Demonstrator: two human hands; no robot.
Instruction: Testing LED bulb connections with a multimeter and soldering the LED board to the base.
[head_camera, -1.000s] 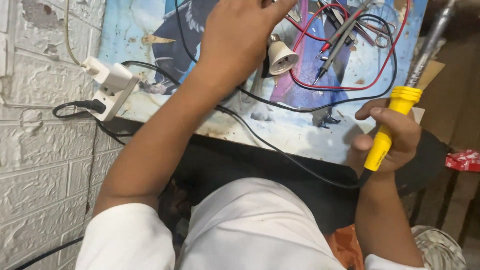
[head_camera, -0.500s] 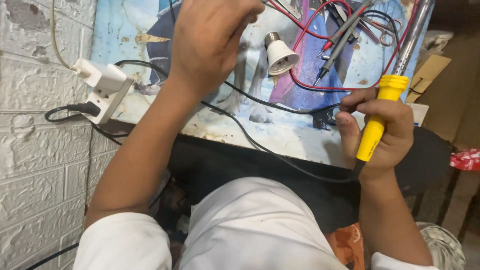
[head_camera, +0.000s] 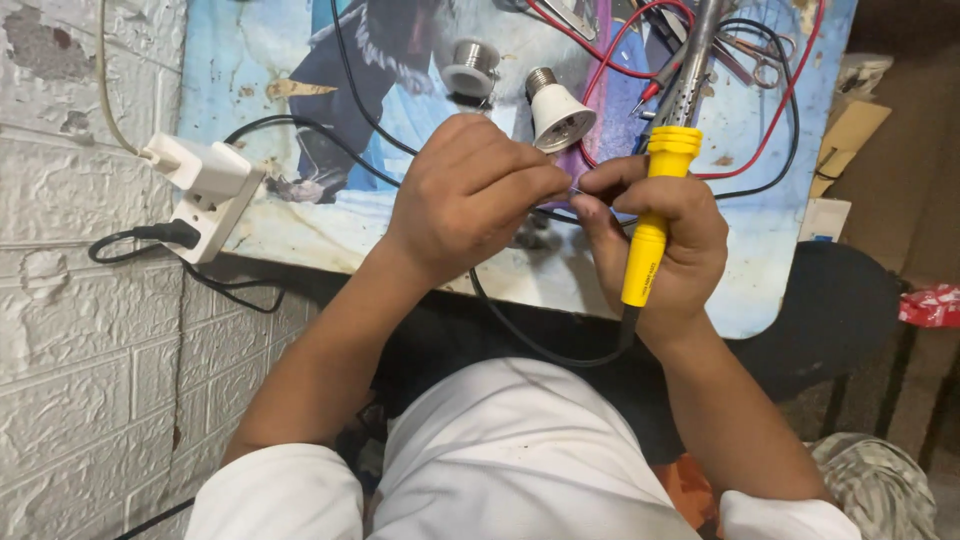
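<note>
Iron (head_camera: 652, 230) gripped in right hand (head_camera: 655, 245); left hand (head_camera: 470, 200) pinching thin wire beside it. Risk: hot barrel near fingertips, burn likely.

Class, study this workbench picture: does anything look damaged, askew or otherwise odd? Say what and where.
The picture-printed board serving as the worktop is worn, its print flaking at the near edge. The white plug adapter hangs tilted off its left edge. Red and black wires lie tangled at the far right.

Even, bright light, sharp focus, soft shadows, dim right edge.
</note>
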